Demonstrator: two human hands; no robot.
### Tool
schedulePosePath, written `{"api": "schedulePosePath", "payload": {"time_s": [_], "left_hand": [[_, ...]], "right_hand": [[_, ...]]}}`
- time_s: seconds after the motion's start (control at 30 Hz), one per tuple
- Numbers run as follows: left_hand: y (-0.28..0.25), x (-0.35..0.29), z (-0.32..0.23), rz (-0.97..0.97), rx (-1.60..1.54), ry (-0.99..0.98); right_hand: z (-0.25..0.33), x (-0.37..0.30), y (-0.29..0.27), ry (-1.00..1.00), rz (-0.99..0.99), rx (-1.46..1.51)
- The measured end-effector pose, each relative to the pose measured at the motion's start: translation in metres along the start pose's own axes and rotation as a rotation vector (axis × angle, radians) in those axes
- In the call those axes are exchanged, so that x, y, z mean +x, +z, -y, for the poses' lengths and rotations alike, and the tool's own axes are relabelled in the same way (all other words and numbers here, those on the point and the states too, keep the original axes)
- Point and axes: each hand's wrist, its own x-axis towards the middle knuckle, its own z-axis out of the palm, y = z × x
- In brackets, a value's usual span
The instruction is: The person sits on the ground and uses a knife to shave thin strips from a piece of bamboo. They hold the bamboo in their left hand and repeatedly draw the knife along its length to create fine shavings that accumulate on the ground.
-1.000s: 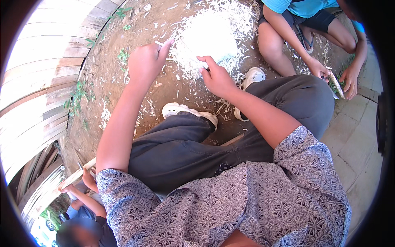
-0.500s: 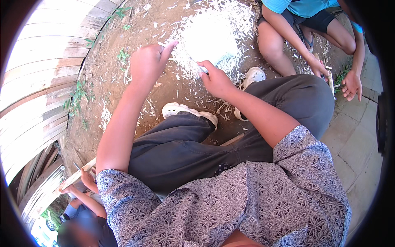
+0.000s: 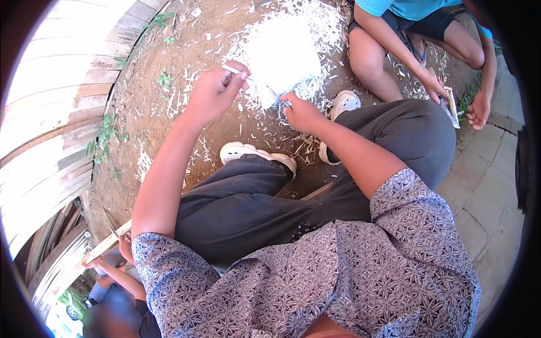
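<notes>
My left hand [image 3: 217, 93] is closed around a thin pale wooden stick [image 3: 230, 69], whose end pokes out past the fingers. Close by to the right, my right hand [image 3: 304, 114] is closed, with its thumb and index finger pinched toward the left. Something slim and pale lies between the two hands, but bright glare behind it hides its shape, so what the right hand grips cannot be made out. Beneath both hands, a pile of white wood shavings [image 3: 290, 48] covers the ground.
My white shoes [image 3: 248, 151] rest on brown soil. On the right a co-worker in blue holds a piece of wood [image 3: 452, 107]. Another person at lower left handles a wooden strip [image 3: 107, 243]. Pale boards [image 3: 62, 101] line the left; paving [image 3: 479, 186] lies right.
My left hand has turned, showing more of its fingers and thumb, and the stick's end has tilted. My right hand has shifted slightly right and down. The co-worker's hand nearer the paving has moved lower.
</notes>
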Motion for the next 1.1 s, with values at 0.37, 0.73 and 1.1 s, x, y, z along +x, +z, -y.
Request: {"api": "schedulePosePath", "payload": {"time_s": [0.37, 0.73, 1.1], "left_hand": [[0.004, -0.001, 0.008, -0.092, 0.118, 0.074], [-0.006, -0.009, 0.005, -0.173, 0.425, 0.298], [-0.007, -0.013, 0.016, -0.251, 0.522, 0.342]], "right_hand": [[0.049, -0.012, -0.014, -0.039, -0.02, 0.218], [0.075, -0.014, -0.024, -0.08, -0.029, 0.228], [0.068, -0.005, -0.012, -0.138, -0.13, 0.186]]}}
